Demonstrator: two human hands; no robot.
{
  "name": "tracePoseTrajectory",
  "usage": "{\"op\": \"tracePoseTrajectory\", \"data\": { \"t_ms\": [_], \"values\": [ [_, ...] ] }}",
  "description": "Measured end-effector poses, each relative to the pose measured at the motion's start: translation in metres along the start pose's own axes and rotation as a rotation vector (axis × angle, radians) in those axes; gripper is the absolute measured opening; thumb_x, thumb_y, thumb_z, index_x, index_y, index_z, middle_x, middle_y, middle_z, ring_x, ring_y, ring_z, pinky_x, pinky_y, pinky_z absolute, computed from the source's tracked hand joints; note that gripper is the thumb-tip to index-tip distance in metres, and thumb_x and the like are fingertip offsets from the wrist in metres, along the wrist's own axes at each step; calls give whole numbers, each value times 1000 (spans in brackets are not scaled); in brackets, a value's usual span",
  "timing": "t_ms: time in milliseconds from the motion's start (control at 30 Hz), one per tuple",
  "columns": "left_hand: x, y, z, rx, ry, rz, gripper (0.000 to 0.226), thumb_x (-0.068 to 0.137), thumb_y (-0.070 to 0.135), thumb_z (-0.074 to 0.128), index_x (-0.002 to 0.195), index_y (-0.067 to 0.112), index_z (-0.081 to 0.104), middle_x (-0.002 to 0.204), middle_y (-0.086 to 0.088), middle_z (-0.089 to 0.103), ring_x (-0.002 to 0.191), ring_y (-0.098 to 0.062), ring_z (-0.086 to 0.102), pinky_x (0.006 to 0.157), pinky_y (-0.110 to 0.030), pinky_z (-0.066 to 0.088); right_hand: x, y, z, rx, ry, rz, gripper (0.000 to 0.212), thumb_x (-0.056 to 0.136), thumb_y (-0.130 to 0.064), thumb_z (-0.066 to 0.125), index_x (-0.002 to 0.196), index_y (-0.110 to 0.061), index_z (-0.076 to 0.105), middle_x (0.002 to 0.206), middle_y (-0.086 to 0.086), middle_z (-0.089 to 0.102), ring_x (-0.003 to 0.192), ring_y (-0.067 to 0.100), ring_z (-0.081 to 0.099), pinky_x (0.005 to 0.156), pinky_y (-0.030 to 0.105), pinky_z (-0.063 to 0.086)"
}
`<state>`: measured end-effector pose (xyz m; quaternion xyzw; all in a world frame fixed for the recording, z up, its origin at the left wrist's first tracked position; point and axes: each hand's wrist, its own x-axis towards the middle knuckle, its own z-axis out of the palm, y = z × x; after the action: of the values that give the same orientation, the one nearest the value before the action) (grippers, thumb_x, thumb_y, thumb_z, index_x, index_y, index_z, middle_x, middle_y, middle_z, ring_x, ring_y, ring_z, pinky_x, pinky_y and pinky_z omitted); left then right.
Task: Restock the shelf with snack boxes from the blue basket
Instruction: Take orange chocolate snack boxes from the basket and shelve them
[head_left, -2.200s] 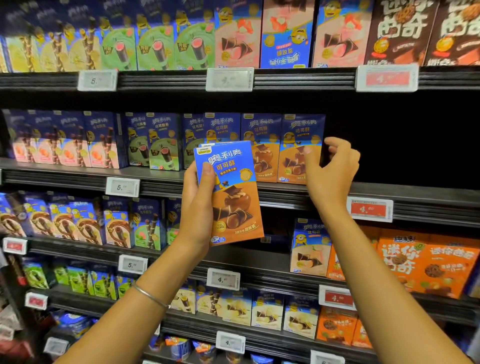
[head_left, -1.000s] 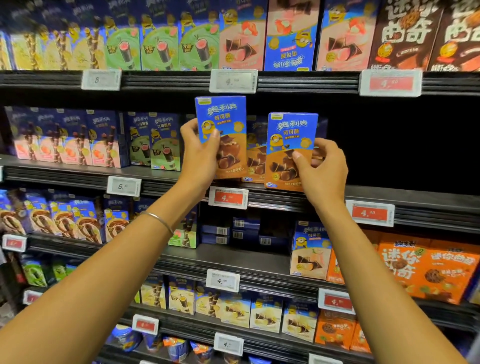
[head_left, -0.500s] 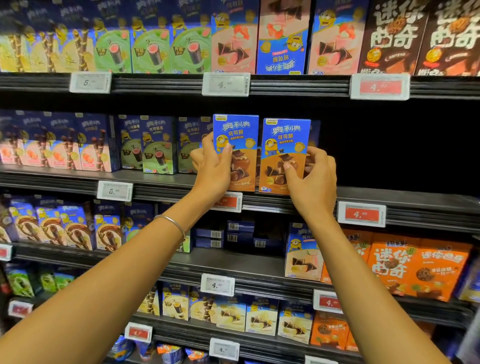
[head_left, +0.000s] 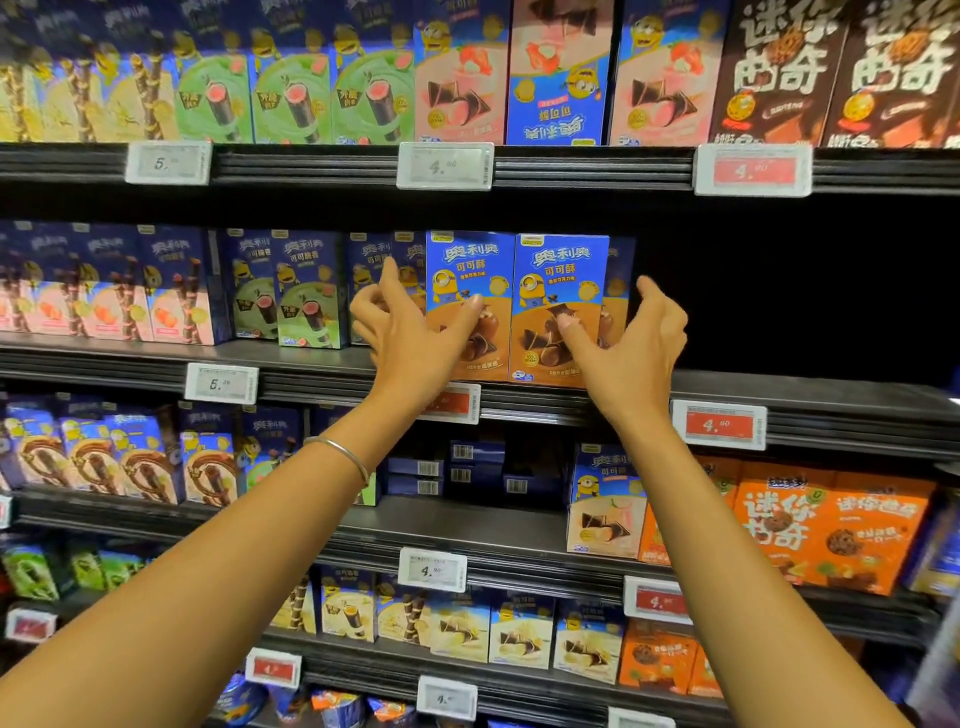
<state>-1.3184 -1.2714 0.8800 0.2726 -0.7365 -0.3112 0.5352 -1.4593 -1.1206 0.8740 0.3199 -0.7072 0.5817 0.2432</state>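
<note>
The middle shelf (head_left: 810, 387) carried the red price tag (head_left: 719, 423) on its front rail, and everything that mattered sat above that tag or up and to its left. Straight above the tag gaped a dark bay (head_left: 810, 291) (the likeliest room for more stock). Up and left of the tag, the left snack box (head_left: 467, 265) and the right snack box (head_left: 561, 265) stood upright at the shelf's lip, side by side and touching, faces outward. Another box (head_left: 619, 291) of the same kind showed just behind them on the tag's side. The blue basket was out of view.

The right hand (head_left: 636, 340), the nearer to the tag, lay slack, with only its thumb (head_left: 569, 326) on the right box's face and its fingers curved clear of the side. The left hand (head_left: 410, 340), farther from the tag, matched it, thumb (head_left: 475, 304) on the left box and fingers spread loose beside it. Neither clasped anything.

The step looked like squaring up. It would go best with even thumb pressure low on both faces, so the boxes slid rather than tipped and stayed flush without toppling the row behind.
</note>
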Motion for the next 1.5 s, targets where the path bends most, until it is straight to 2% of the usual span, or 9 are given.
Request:
{"op": "tracePoseTrajectory", "data": {
  "t_ms": [100, 167, 267, 367, 633, 733, 833, 1333, 1500],
  "values": [
    [8, 1, -6, -54, -124, -101, 137, 79, 61, 86, 168, 22, -9, 164, -11, 7, 154, -33, 24, 123, -50, 32, 14, 1, -4, 145, -238, 155, 111, 74, -60, 79, 157, -18, 18, 160, 7, 25, 145, 27, 33, 111, 44, 40],
    [12, 0, -7, -53, -163, -159, 144, 74, 61, 89, 168, 21, -13, 168, -14, 8, 156, -35, 25, 122, -50, 31, 23, 3, -5, 248, -341, 234, 108, 69, -60, 82, 152, -18, 25, 150, 5, 43, 133, 23, 51, 102, 48, 52],
    [17, -3, -8, -36, -173, -171, 150, 69, 63, 91, 168, 17, -12, 171, -15, 11, 159, -33, 20, 124, -50, 28, 31, 6, -4, 303, -395, 242, 79, 71, -50, 86, 129, -24, 39, 117, -10, 65, 98, 3, 68, 68, 20, 54],
    [21, -7, -8, -23, -169, -183, 149, 66, 66, 92, 168, 15, -5, 168, -15, 17, 157, -35, 23, 123, -51, 31, 32, 10, -2, 327, -404, 238, 70, 74, -46, 86, 123, -27, 40, 106, -14, 66, 82, -6, 69, 53, 7, 49],
    [27, -12, -5, -26, -178, -189, 130, 68, 64, 91, 162, 18, 15, 159, -15, 30, 145, -33, 40, 104, -41, 42, 32, 7, 0, 275, -407, 230, 70, 80, -48, 81, 127, -24, 35, 120, -4, 63, 101, 11, 69, 69, 23, 57],
    [28, -12, -5, -8, -178, -190, 129, 67, 64, 91, 161, 18, 16, 160, -16, 30, 145, -34, 41, 108, -46, 44, 31, 8, 3, 232, -406, 218, 71, 81, -51, 78, 128, -24, 32, 129, 2, 59, 109, 17, 67, 88, 39, 60],
    [29, -12, -3, 17, -178, -190, 129, 66, 66, 90, 160, 17, 16, 160, -17, 30, 145, -35, 41, 108, -47, 44, 30, 6, 5, 198, -407, 194, 73, 83, -53, 75, 131, -24, 29, 133, 3, 56, 114, 19, 65, 94, 45, 58],
    [32, -12, -1, 43, -195, -192, 131, 70, 68, 88, 163, 14, 12, 164, -17, 27, 148, -36, 38, 112, -53, 44, 29, 3, 5, 173, -443, 206, 70, 85, -54, 72, 127, -28, 23, 138, 4, 53, 114, 19, 65, 93, 42, 58],
    [29, -11, -6, -28, -220, -211, 138, 72, 67, 87, 167, 17, 1, 170, -18, 20, 154, -38, 32, 118, -55, 40, 29, 0, 0, 225, -434, 260, 81, 81, -57, 76, 133, -24, 24, 140, 4, 52, 119, 18, 60, 68, 19, 50]
  ]
}}
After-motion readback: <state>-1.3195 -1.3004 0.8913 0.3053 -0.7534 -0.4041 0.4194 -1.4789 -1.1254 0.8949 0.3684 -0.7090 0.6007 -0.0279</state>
